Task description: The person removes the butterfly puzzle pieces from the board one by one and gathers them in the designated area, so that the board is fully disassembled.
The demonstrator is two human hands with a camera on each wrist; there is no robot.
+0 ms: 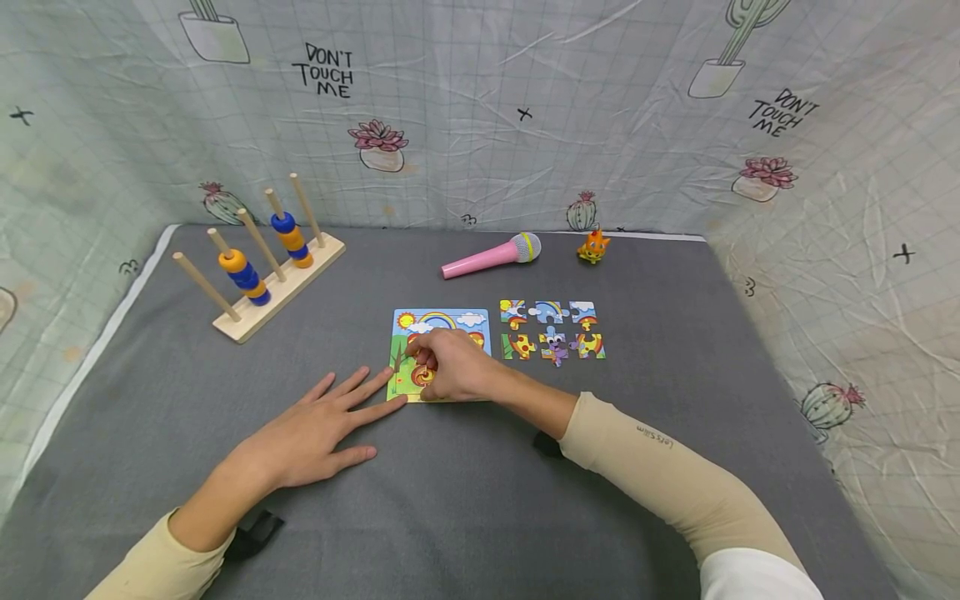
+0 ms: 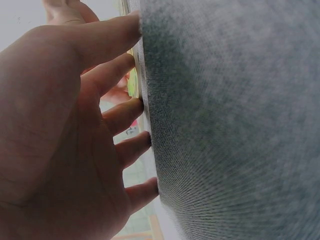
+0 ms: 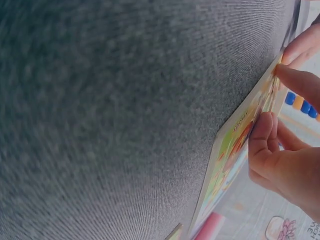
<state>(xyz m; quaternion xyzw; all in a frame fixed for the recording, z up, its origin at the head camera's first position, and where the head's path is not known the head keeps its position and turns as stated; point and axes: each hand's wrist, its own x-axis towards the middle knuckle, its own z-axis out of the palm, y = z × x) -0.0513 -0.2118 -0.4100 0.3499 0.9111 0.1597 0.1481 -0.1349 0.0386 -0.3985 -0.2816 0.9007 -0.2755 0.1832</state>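
A square picture puzzle board [image 1: 442, 317] with a sun, rainbow and clouds lies flat on the grey cloth. My right hand [image 1: 459, 367] bends over its lower left part. Thumb and forefinger seem to pinch a puzzle piece at the board, shown with a snail picture [image 1: 422, 377] beside them; the hand hides much of the board. In the right wrist view the same hand [image 3: 287, 155] has its fingertips down on the board [image 3: 225, 150]. Spread flat on the cloth, my left hand [image 1: 322, 429] touches the board's left edge and lower left corner with its fingertips.
Several loose puzzle pieces [image 1: 553, 343] lie in two rows right of the board. Behind stand a pink toy microphone [image 1: 487, 257] and a small orange and green figure [image 1: 592, 247]. A wooden peg stand [image 1: 279, 296] with blue and orange rings is at back left.
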